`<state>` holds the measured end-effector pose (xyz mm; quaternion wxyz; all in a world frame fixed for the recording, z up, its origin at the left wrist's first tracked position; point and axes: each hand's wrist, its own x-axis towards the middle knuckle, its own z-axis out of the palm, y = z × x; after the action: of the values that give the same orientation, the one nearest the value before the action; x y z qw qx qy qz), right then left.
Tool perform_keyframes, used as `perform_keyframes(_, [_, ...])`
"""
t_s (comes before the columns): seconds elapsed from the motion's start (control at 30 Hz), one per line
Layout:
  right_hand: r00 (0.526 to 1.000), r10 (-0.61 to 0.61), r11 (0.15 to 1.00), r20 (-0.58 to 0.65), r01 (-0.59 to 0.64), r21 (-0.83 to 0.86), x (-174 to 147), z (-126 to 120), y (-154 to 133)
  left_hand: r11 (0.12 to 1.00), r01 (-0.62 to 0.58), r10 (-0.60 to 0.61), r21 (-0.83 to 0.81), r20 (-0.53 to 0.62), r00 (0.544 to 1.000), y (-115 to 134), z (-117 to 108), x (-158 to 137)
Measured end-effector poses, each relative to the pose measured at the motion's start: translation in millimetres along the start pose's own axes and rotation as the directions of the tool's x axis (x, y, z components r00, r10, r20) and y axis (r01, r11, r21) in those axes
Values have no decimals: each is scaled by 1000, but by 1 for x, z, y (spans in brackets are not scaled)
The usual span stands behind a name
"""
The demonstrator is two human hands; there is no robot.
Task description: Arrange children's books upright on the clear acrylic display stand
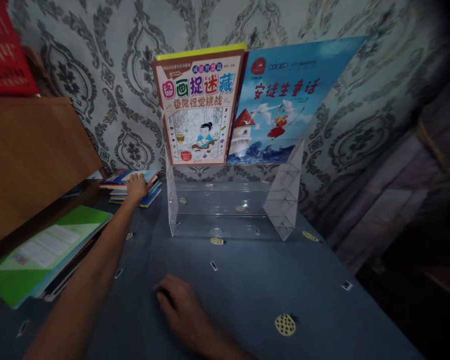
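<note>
At the far left of the table, my left hand point(136, 187) reaches to a stack of books point(153, 196). Its fingers lie over the top book point(122, 177), with the thumb at the right side, and seem to grip it; the underside of the grip is hidden. Nearer to me, my right hand point(180, 311) rests on the dark blue tablecloth with loosely curled fingers, a gap between thumb and forefinger, and nothing in it. Beyond it stands a clear tiered book rack point(283, 200). Its top tier bears a brown-bordered picture book point(200, 107) and a blue storybook point(285, 100).
Green-covered books point(56, 245) lie in a pile at the left, near my left forearm. Behind them rises a wooden box or cabinet point(30, 155), with a red plastic basket point(9, 55) on top. Patterned wallpaper backs the table; a pale curtain point(393, 190) hangs at the right.
</note>
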<state>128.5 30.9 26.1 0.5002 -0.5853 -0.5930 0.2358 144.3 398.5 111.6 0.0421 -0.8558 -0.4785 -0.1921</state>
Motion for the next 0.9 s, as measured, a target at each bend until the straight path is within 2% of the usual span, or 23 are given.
perform_keyframes(0.1, [1000, 0, 1000, -5, 0, -1, 1, 2, 3, 998, 39, -43, 46, 72, 997, -1, 7, 9])
perform_keyframes(0.27, [1000, -1, 1000, -9, 1, -1, 1, 3, 7, 993, 52, -64, 104, 117, 991, -4, 9, 10])
perform_keyframes(0.9, [1000, 5, 1000, 6, -5, 4, 0, 0, 5, 975, -63, 9, 211, 245, 969, -12, -23, 3])
